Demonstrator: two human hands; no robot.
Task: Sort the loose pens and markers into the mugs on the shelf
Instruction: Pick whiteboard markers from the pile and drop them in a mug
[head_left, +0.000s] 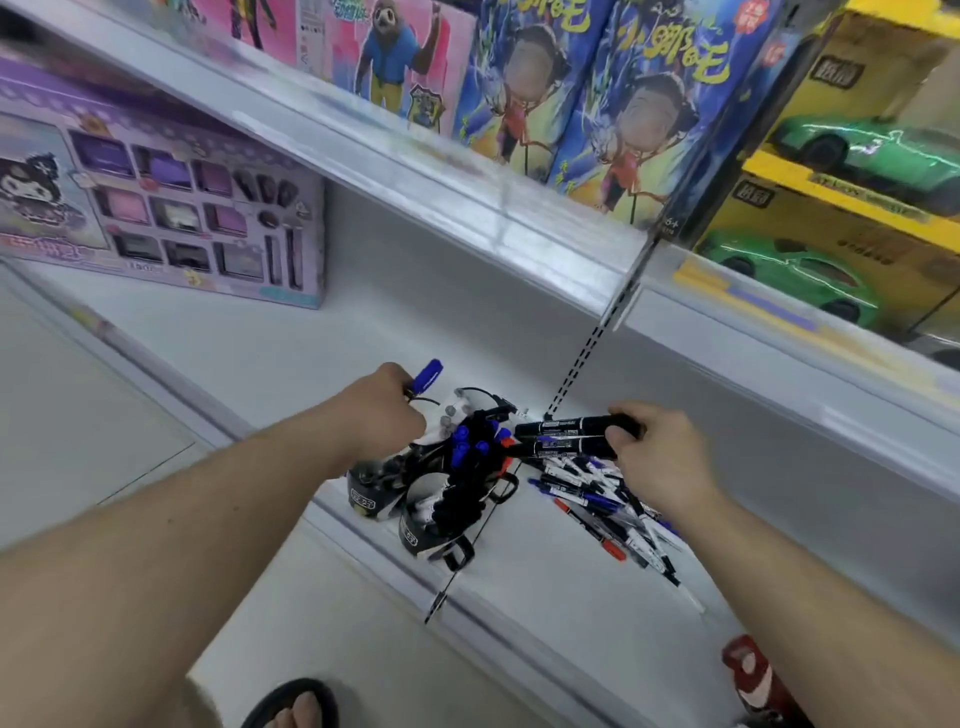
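Several black-and-white mugs (415, 530) stand grouped on the low white shelf (545, 587), some packed with blue- and black-capped markers (467, 447). My left hand (384, 410) hovers over the back mugs and grips a blue-capped marker (427, 375) that points up and away. My right hand (660, 452) holds two thick black markers (561, 436) lying sideways, their tips toward the mugs. A pile of loose pens and markers (608, 504) lies on the shelf under and in front of my right hand.
A purple toy box (156, 208) stands on the shelf at the back left. The shelf above (467, 192) carries pink and blue boxes and yellow boxes with green cars (857, 156). A slotted upright (587, 353) runs behind the mugs. My sandalled foot (296, 706) and a red object (753, 675) are below.
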